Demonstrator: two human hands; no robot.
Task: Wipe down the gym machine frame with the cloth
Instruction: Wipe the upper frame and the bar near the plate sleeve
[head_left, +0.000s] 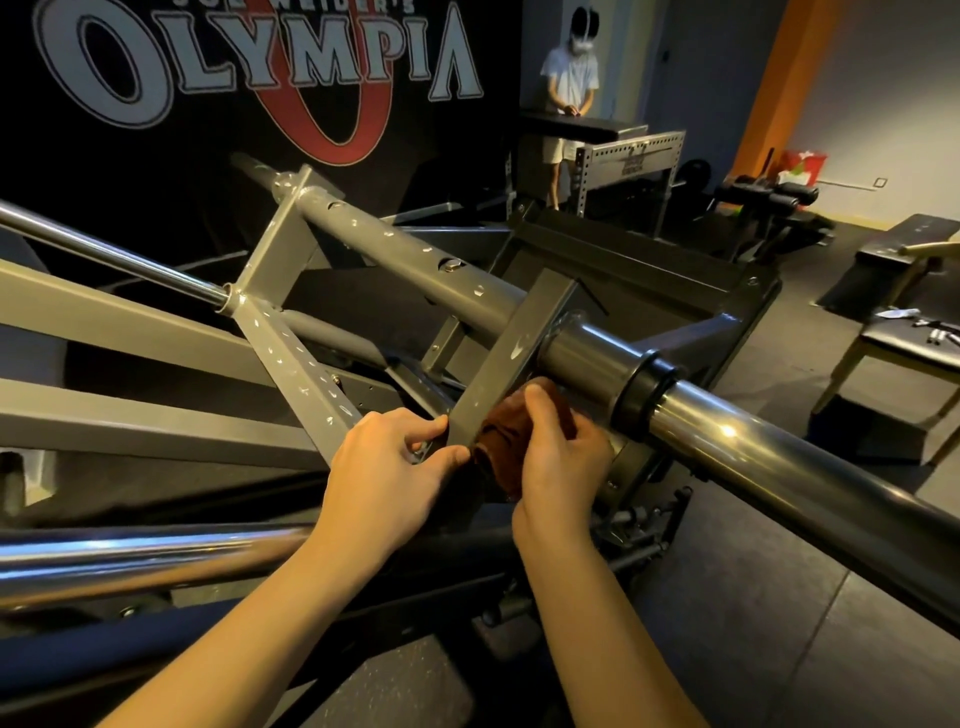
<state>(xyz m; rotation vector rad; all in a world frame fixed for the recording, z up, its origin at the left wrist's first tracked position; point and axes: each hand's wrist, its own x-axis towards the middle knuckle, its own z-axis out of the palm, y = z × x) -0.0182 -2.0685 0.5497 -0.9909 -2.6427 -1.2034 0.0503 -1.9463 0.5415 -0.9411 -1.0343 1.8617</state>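
— Showing a brown cloth (496, 441), bunched up, pressed against the right face of a flat grey bar (511, 358), down at its low end.

— Held how?

— Gripped by the right hand (561, 457), fingers curled over the top of the bundle. Left hand (389, 478) just across from it, closed on the bar's lower end: curled fingers at the left edge, thumb along the bottom, thumb tip touching the cloth.

— Bar belonging to what?

— Belonging to a grey machine frame (291, 364) of painted steel, with angled struts dotted with small holes and welded at a joint up left.

— Close around the hands?

— Crossing just behind them, a thick chrome sleeve (753, 457) sloping down to the right, with a black collar (644, 384) near the bar. Up left, a grey perforated tube (415, 249). Lower left, under the left forearm, a second chrome bar (130, 556), nearly level. Beneath all of it, dark rubber floor (857, 649).

— Farther out?

— On the far wall, a black banner (260, 62) reading OLYMPIA in pale letters over a red O. Right of that, a person in a white shirt (569, 78), standing behind a black pad (571, 122), hands together on it. Next to the pad, a pale perforated rack (631, 156). At the right edge, a dark tabletop (898, 340) on light wooden legs, carrying small items too tiny to identify.
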